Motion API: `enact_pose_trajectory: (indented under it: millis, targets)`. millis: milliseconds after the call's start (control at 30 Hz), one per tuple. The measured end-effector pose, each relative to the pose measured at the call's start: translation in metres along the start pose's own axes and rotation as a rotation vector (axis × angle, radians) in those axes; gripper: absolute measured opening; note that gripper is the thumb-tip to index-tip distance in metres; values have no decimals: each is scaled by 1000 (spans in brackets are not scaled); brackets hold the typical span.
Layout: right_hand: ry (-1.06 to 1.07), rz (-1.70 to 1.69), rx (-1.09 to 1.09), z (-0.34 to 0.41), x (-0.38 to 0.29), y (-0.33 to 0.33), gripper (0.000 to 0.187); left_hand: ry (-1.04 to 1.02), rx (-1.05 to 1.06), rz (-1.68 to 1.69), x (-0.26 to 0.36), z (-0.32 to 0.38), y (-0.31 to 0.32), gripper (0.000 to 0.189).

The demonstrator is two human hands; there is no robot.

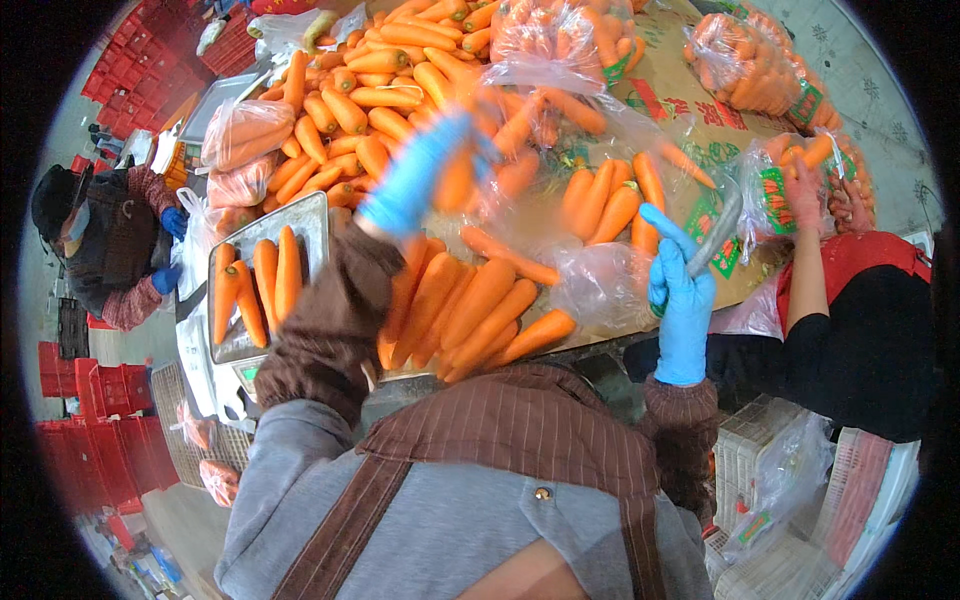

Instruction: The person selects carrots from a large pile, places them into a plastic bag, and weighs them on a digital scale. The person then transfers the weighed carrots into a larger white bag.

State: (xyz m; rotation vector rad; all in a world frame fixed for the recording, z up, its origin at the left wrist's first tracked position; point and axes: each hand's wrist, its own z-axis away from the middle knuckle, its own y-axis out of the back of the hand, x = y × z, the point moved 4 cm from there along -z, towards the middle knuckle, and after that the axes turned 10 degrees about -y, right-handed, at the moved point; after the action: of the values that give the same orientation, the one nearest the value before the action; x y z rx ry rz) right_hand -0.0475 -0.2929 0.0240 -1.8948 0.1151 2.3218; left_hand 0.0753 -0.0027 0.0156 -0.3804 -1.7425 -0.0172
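Observation:
My left hand [427, 176], in a blue glove and blurred by motion, is over the carrot pile [352, 112]. A blurred carrot [454, 180] appears to be in its grip. My right hand [681, 307], also gloved in blue, has one finger extended and holds a grey curved tool [721, 225], perhaps a knife; its handle is mostly hidden. Below my left hand, a row of carrots [480, 307] lies along the near table edge. More loose carrots [611, 199] lie between my hands, next to a crumpled clear plastic bag [600, 281].
Several carrots rest on a metal scale [322, 247] at left. Filled carrot bags [742, 64] stand at far right. A co-worker's hands [806, 195] handle a carrot bag at right; another person [112, 232] is at left. Red crates [105, 442] and pale crates [750, 450] flank me.

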Motion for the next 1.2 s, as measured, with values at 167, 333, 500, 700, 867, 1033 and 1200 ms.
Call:
enact_pose_trajectory:
  millis: [167,333,500,700,867,1033,1200]
  targets:
    - [-83,-41,-17,6,20,2,35,114,258,962,25,-69,82,52]
    - [-192,-28,-102,12,37,-19,34,222,-341,14,-103,-43,-42,30]
    - [-191,-44,-208,21,49,-28,35,-28,-165,-1069,-145,-38,-123,66]
    - [-230,-86,-184,21,59,-20,31,291,-338,-501,-143,-43,-118,58]
    - [-92,-147,123,0,59,-10,43,291,-256,417,-111,-18,-96,56]
    - [-135,-161,-51,-12,61,-21,55,144,-169,487,-67,22,-102,66]
    - [-12,-84,-98,-8,49,-30,55,79,-46,458,-33,39,-86,60]
